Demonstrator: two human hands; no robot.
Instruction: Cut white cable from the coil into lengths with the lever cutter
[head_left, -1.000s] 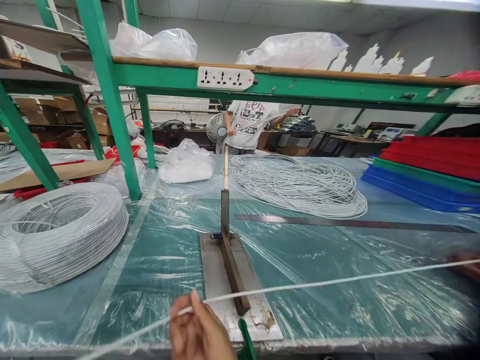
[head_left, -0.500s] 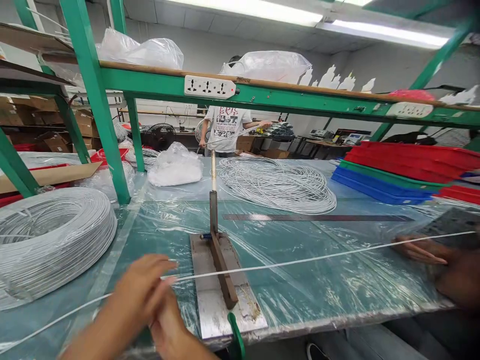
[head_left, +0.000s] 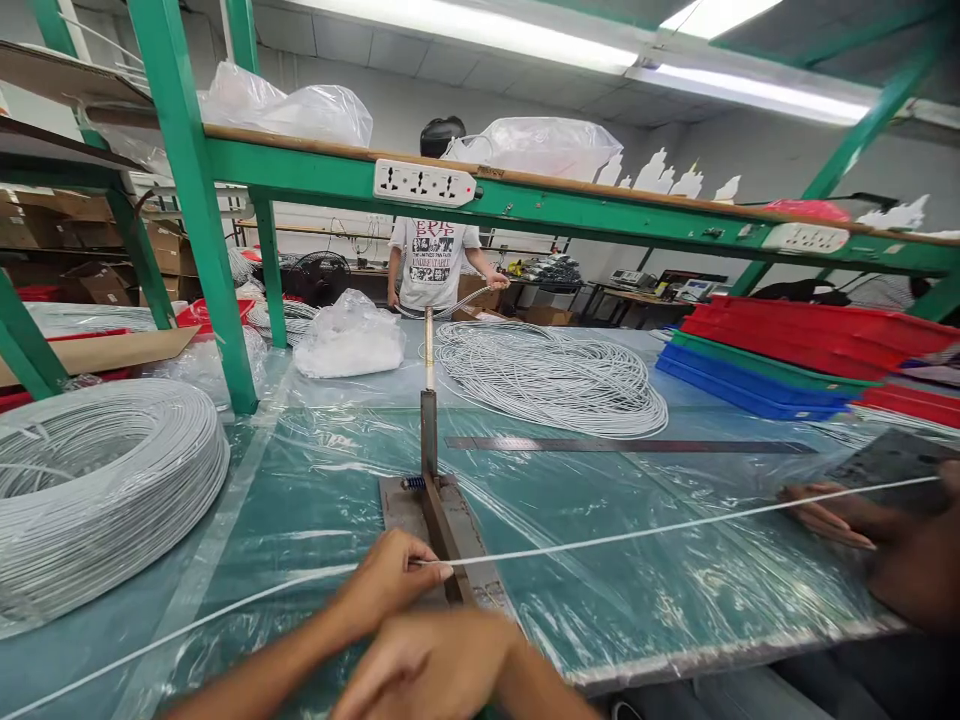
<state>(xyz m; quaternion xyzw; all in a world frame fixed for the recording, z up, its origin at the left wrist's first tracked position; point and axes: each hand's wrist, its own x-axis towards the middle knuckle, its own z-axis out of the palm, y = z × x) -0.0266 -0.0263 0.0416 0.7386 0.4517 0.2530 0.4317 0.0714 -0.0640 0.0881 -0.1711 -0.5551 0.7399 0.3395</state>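
Observation:
In the head view, my left hand [head_left: 394, 578] pinches a thin white cable [head_left: 600, 543] between thumb and fingertips, right beside the blade bar of a hand-lever cutter [head_left: 428, 440]. The cutter's lever stands upright, and its metal base plate is partly covered by my hands. Leftward, the cable trails across the table to the lower left corner. My right hand [head_left: 442, 660] is in front of the cutter, nearer to me and below my left hand; its fingers are blurred and point down-left. At the right, another person's hand [head_left: 829, 515] is near the cable's far end.
A big coil of white cable [head_left: 112, 490] lies at the left, a looser coil [head_left: 555, 375] behind the cutter. A steel ruler [head_left: 630, 445] lies across the table. Red, green and blue trays [head_left: 795, 345] are stacked at the right. Beyond the table stands a person [head_left: 431, 265] holding cable.
My left hand has moved right to the cutter and now pinches the cable. My right hand has shifted right and come in front of the cutter's base.

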